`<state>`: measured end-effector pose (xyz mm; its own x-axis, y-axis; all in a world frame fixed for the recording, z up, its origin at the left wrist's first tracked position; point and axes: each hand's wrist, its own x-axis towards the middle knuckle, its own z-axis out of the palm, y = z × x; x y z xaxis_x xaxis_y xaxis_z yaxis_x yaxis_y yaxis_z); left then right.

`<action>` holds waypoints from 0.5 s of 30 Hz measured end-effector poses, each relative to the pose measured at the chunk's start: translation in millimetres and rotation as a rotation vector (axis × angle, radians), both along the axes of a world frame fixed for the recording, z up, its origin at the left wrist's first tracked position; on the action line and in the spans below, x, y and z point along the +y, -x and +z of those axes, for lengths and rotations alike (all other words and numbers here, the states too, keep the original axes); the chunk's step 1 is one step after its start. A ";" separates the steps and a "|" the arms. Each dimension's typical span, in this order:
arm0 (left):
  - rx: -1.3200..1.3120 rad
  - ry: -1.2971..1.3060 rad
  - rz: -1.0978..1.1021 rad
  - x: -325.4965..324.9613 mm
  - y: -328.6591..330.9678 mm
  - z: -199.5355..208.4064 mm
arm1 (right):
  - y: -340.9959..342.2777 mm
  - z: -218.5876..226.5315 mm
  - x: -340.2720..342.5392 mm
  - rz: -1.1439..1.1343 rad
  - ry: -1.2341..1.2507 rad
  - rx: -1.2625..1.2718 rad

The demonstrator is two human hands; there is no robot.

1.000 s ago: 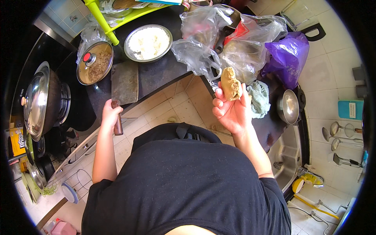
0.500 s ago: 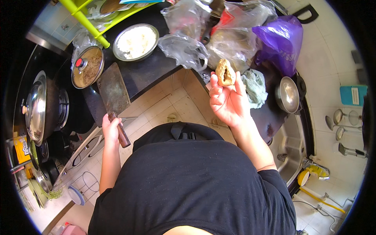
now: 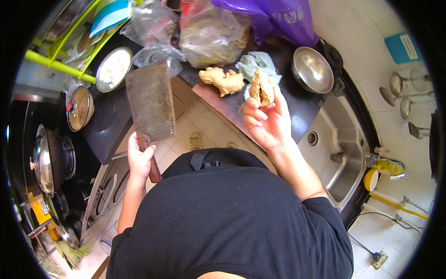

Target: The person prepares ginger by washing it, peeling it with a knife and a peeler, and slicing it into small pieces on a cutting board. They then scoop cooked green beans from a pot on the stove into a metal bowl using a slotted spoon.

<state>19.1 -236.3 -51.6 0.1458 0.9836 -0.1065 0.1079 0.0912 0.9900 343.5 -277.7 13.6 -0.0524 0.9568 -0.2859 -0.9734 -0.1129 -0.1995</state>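
Observation:
Wrapped in my left hand point(image 3: 141, 158) is the wooden handle of a cleaver point(image 3: 151, 100), its broad dark blade pointing up and away from me. Between the fingertips of my right hand point(image 3: 269, 123) is a tan, rough lump point(image 3: 262, 88) with a dark cleft facing me; its kind I cannot make out. Beyond that hand, a knobbly piece of ginger point(image 3: 222, 81) lies on a reddish-brown cutting board point(image 3: 218, 104) at the counter corner. A pale green cloth point(image 3: 258, 61) is bunched just behind the lump.
A metal bowl point(image 3: 313, 69) stands right of the cloth, above the steel sink point(image 3: 320, 153). Plastic bags point(image 3: 213, 39) and a purple bag point(image 3: 278, 18) crowd the back. At left are a bowl of white food point(image 3: 114, 69), a glass-lidded pot point(image 3: 80, 109) and a lidded wok point(image 3: 44, 160).
My view has turned right, bringing the ginger, cutting board and more of the sink into sight. The cleaver has swung more upright, nearer the middle. Both hands keep their holds.

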 end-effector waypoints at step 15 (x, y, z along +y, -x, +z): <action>0.451 -0.034 -0.937 20.1 -210.3 -18.6 | -101.8 -68.9 -180.5 -0.648 0.271 -0.359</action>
<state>229.4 -216.2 -70.3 0.8064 0.5000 -0.3156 0.4822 -0.2472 0.8404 445.3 -458.1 -55.3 0.6319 0.6596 -0.4070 -0.7428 0.3655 -0.5609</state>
